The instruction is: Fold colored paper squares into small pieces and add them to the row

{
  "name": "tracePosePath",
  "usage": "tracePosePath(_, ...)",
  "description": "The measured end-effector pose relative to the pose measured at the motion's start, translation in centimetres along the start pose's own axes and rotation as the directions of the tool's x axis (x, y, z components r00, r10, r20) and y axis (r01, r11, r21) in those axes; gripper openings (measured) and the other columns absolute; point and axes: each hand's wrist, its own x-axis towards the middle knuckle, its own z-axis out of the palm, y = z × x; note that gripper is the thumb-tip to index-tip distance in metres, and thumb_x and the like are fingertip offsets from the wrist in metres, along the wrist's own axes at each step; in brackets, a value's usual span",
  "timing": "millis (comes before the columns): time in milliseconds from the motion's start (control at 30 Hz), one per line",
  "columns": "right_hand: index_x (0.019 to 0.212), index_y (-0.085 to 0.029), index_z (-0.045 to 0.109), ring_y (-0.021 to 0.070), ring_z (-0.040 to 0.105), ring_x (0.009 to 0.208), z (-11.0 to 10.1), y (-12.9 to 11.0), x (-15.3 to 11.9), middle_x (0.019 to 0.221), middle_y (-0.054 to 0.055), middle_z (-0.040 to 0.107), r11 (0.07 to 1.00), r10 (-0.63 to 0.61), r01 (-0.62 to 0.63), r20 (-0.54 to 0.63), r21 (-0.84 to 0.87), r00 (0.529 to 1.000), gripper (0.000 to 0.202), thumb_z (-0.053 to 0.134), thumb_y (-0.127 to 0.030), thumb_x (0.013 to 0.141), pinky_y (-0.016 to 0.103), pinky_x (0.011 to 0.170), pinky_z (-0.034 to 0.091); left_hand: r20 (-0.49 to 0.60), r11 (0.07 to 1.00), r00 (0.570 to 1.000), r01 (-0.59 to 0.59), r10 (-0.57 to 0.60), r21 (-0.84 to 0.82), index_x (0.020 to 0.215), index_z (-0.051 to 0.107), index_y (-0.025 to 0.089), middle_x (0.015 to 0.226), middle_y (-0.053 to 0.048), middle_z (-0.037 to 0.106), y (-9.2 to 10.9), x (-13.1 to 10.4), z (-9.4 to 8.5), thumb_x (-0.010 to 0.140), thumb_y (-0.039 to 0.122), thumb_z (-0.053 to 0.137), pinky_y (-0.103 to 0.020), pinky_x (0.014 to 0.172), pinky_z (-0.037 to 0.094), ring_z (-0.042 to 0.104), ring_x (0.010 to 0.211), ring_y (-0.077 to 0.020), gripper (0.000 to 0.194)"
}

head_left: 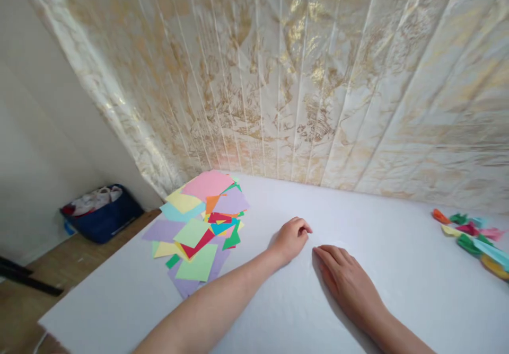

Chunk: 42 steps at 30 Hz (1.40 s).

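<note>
Your left hand [291, 239] rests on the white table [377, 237] with its fingers curled loosely in, gripping nothing you can see. Just beside it, your right hand [345, 280] lies flat, palm down, fingers together and stretched out, its fingertips close to the left knuckles; whether a white sheet lies under them cannot be told. To your left, near the table's edge, a loose pile of coloured paper squares [199, 227] spreads out. Well apart, at the far right edge, folded paper pieces [473, 237] lie in a row.
</note>
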Motion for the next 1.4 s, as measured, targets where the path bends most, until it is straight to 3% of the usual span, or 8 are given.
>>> tracePosePath(233,0.114,-0.020,0.062,0.0240,0.062,0.097,-0.5,0.3,-0.1,0.111,0.011,0.066,0.996,0.018,-0.019,0.009,0.090,1.000,0.029,0.042,-0.021,0.094,0.039,0.083,0.053,0.099,0.998,0.993,0.062,-0.062,-0.003,0.083,0.066,0.017,0.088,-0.004,0.066,2.1,-3.4,-2.3,0.075,0.006,0.053,-0.030,0.080,0.050,0.062,0.083,-0.0168,0.018)
tracePosePath(367,0.114,-0.021,0.063,0.0251,0.063,0.097,-0.5,0.6,-0.1,0.111,0.011,0.066,0.993,0.021,-0.023,0.021,0.116,1.000,0.029,0.043,-0.023,0.093,0.041,0.084,0.053,-0.108,0.996,0.994,0.004,0.006,0.092,0.089,0.064,0.020,0.096,-0.005,0.064,2.9,-7.6,-6.6,0.080,0.010,0.051,-0.033,0.090,0.047,0.061,0.094,-0.0171,0.018)
tracePosePath(467,0.113,-0.022,0.064,0.0259,0.063,0.096,-0.4,0.8,-0.1,0.111,0.011,0.066,0.992,0.024,-0.026,0.016,0.124,1.000,0.029,0.043,-0.024,0.093,0.041,0.084,0.053,-0.310,0.953,0.951,0.093,0.001,0.288,0.097,0.060,0.020,0.103,-0.006,0.062,1.2,-10.2,-11.1,0.082,0.012,0.050,-0.037,0.096,0.045,0.059,0.104,-0.0202,0.020)
tracePosePath(600,0.112,-0.022,0.064,0.0261,0.063,0.096,-0.5,0.9,-0.2,0.111,0.011,0.066,0.989,0.024,-0.025,0.012,0.144,1.000,0.029,0.044,-0.025,0.092,0.041,0.083,0.053,-0.464,0.744,0.886,0.306,0.006,0.594,0.111,0.058,0.020,0.118,-0.010,0.059,-2.8,-12.7,-17.2,0.082,0.016,0.052,-0.042,0.103,0.041,0.054,0.117,-0.0253,0.030)
tracePosePath(733,0.112,-0.022,0.064,0.0256,0.063,0.095,-0.3,1.1,-0.2,0.111,0.011,0.066,0.986,0.026,-0.030,0.028,0.164,0.999,0.029,0.043,-0.024,0.093,0.041,0.084,0.053,-0.518,0.495,0.834,0.537,-0.190,0.683,0.123,0.053,0.015,0.129,-0.017,0.057,-5.7,-14.4,-21.2,0.084,0.037,0.058,-0.045,0.102,0.040,0.052,0.121,-0.0315,0.046)
tracePosePath(1100,0.110,-0.024,0.065,0.0255,0.064,0.095,-0.6,1.3,0.0,0.110,0.010,0.067,0.975,0.029,-0.035,0.031,0.219,0.999,0.029,0.045,-0.022,0.089,0.041,0.083,0.054,-0.346,0.400,0.908,0.415,-0.235,0.817,0.109,0.060,0.015,0.116,-0.016,0.064,-5.6,-14.6,-22.8,0.091,0.027,0.042,-0.038,0.099,0.041,0.056,0.115,-0.0276,0.028)
tracePosePath(1267,0.110,-0.023,0.065,0.0253,0.064,0.095,-0.8,1.4,0.0,0.110,0.010,0.067,0.970,0.032,-0.042,0.044,0.238,0.999,0.029,0.045,-0.021,0.089,0.040,0.083,0.053,-0.299,0.413,0.899,0.417,-0.321,0.810,0.108,0.058,0.014,0.110,-0.015,0.065,-3.9,-14.1,-23.2,0.088,0.040,0.049,-0.035,0.087,0.046,0.061,0.104,-0.0284,0.034)
tracePosePath(1400,0.109,-0.022,0.065,0.0254,0.063,0.096,-0.8,1.4,0.1,0.111,0.010,0.066,0.969,0.041,-0.054,0.059,0.242,0.997,0.029,0.045,-0.021,0.089,0.041,0.084,0.053,-0.305,0.272,0.845,0.448,-0.439,0.852,0.102,0.059,0.016,0.098,-0.013,0.069,-3.2,-12.7,-23.1,0.085,0.026,0.049,-0.032,0.074,0.045,0.065,0.090,-0.0274,0.022)
